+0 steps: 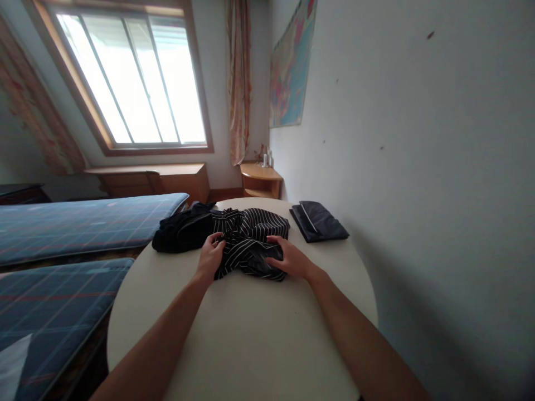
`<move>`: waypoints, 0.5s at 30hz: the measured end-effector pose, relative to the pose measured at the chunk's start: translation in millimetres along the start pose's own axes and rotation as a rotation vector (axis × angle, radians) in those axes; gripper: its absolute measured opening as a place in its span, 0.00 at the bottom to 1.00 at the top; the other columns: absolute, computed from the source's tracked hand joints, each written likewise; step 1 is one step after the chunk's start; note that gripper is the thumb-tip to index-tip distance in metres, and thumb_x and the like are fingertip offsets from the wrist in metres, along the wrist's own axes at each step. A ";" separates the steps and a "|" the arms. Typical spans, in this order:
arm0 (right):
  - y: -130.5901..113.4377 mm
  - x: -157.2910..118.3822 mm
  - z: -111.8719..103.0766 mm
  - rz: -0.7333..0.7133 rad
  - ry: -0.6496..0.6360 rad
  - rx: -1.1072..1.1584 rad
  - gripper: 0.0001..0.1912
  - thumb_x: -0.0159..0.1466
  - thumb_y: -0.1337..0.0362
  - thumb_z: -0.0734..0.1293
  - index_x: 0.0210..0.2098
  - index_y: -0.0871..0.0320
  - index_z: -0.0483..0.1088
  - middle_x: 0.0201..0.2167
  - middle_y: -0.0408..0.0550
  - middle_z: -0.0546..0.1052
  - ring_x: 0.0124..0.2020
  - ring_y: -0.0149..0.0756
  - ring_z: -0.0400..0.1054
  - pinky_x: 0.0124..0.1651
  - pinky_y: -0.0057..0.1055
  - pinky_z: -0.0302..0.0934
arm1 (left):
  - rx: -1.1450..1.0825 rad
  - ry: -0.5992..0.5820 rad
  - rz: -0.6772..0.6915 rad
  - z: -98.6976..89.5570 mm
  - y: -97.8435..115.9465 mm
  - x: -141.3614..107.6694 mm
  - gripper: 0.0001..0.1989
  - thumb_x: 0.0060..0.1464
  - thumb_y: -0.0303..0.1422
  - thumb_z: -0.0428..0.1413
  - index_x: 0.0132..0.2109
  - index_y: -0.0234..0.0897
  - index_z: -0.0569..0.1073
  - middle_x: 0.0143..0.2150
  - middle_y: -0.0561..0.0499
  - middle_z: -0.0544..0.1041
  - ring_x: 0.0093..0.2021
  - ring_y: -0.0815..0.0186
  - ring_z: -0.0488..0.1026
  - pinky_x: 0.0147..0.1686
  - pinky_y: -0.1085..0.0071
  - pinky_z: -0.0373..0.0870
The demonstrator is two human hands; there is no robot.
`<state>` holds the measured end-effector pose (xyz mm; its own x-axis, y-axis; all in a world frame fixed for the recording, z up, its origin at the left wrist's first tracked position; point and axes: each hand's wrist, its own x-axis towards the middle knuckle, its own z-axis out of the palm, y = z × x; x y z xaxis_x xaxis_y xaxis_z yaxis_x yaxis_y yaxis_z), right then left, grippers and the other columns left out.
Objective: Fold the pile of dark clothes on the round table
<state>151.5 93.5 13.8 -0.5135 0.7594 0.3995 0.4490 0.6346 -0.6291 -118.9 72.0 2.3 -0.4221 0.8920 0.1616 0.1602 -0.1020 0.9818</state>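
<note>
A crumpled black garment with white stripes (263,223) lies on the round white table (251,334). At its left side, my left hand (212,256) has fingers and thumb closed on the striped cloth. My right hand (288,257) is at its right edge, fingers and thumb spread apart around a dark fold and touching it, without a closed grip. A heap of plain black cloth (184,228) rests against the striped garment on the left. To the right, apart from it, a dark folded cloth (321,221) lies flat near the wall.
Two mattresses with blue plaid covers (83,225) stand left of the table. A white wall (438,195) rises close on the right. Beyond the table are a wooden desk (184,174) under the window and a corner shelf (261,172) with small items.
</note>
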 end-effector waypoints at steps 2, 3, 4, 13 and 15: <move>4.0 1.0 -1.3 0.061 0.010 -0.040 0.19 0.63 0.59 0.68 0.52 0.57 0.70 0.46 0.51 0.78 0.47 0.42 0.72 0.53 0.39 0.63 | 0.114 -0.025 0.165 -0.2 -2.9 -1.4 0.27 0.54 0.42 0.58 0.59 0.37 0.68 0.53 0.41 0.76 0.50 0.57 0.75 0.50 0.61 0.71; 6.5 2.0 -2.3 0.087 0.022 -0.054 0.14 0.64 0.59 0.66 0.48 0.56 0.72 0.42 0.50 0.79 0.44 0.41 0.73 0.50 0.38 0.64 | 0.195 -0.059 0.288 0.3 -3.6 -3.6 0.29 0.55 0.42 0.58 0.62 0.39 0.66 0.59 0.40 0.72 0.57 0.56 0.71 0.56 0.58 0.67; 8.9 3.0 -3.4 0.103 0.040 -0.058 0.11 0.66 0.60 0.64 0.44 0.56 0.73 0.40 0.49 0.80 0.41 0.40 0.74 0.48 0.37 0.64 | 0.290 -0.107 0.414 1.0 -3.9 -6.8 0.30 0.56 0.43 0.58 0.64 0.41 0.64 0.64 0.41 0.66 0.63 0.54 0.65 0.61 0.56 0.61; 15.2 6.6 -7.1 0.067 0.230 0.035 0.15 0.67 0.58 0.62 0.49 0.55 0.73 0.46 0.51 0.79 0.48 0.41 0.72 0.55 0.41 0.62 | 0.767 -0.528 0.572 11.4 3.1 -33.1 0.27 0.59 0.41 0.55 0.62 0.36 0.67 0.57 0.40 0.74 0.56 0.53 0.71 0.56 0.60 0.65; 15.3 5.1 -5.4 0.036 0.195 -0.015 0.19 0.66 0.56 0.63 0.53 0.56 0.71 0.53 0.54 0.75 0.56 0.44 0.67 0.61 0.45 0.57 | 0.823 -0.519 0.542 13.0 8.2 -35.6 0.20 0.59 0.40 0.54 0.55 0.37 0.72 0.48 0.42 0.78 0.48 0.54 0.75 0.49 0.63 0.68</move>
<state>159.7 107.8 9.9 -0.3464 0.7940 0.4996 0.4758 0.6077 -0.6359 -90.9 45.1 3.3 0.2769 0.9133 0.2986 0.8341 -0.3828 0.3973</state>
